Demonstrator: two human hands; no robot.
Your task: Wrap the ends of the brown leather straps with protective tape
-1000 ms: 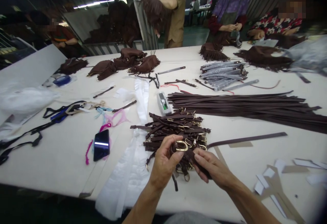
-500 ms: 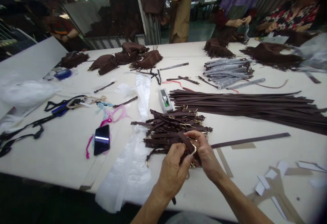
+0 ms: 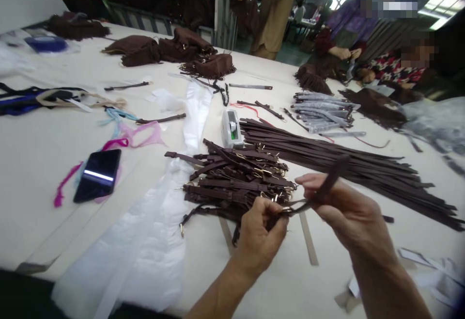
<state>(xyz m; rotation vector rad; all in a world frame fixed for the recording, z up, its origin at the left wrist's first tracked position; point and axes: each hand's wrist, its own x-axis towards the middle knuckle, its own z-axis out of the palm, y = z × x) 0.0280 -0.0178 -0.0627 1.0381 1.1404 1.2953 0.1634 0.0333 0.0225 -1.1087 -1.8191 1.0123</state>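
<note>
Strap and buckle are sitting between the two hands, just above the near edge of a pile of buckled straps (image 3: 236,181). The dark brown strap (image 3: 333,174) is running through or beside the gold-coloured buckle (image 3: 286,211); the fingers are hiding which. The left hand (image 3: 263,231) is pinching the buckle end between thumb and bent fingers. The right hand (image 3: 345,207) is gripping the strap farther along, with the blurred free end sticking up past its fingers.

Behind the pile, a grey tape dispenser (image 3: 232,129) is standing on the pale table (image 3: 32,164). Long brown strips (image 3: 392,183) are lying in a bundle to the right of the dispenser, and plastic-wrapped strips (image 3: 323,110) are lying stacked beyond them. To the left of the pile, white plastic sheeting (image 3: 145,241) is spreading toward the near edge, and a dark phone (image 3: 98,176) is resting beside pink ribbon (image 3: 143,135).

Farther off, brown fringed bags (image 3: 214,66) are lying along the far side. Behind them, a person in tan clothing (image 3: 278,23) is holding brown material, and a person in purple (image 3: 352,23) is handling something small.
</note>
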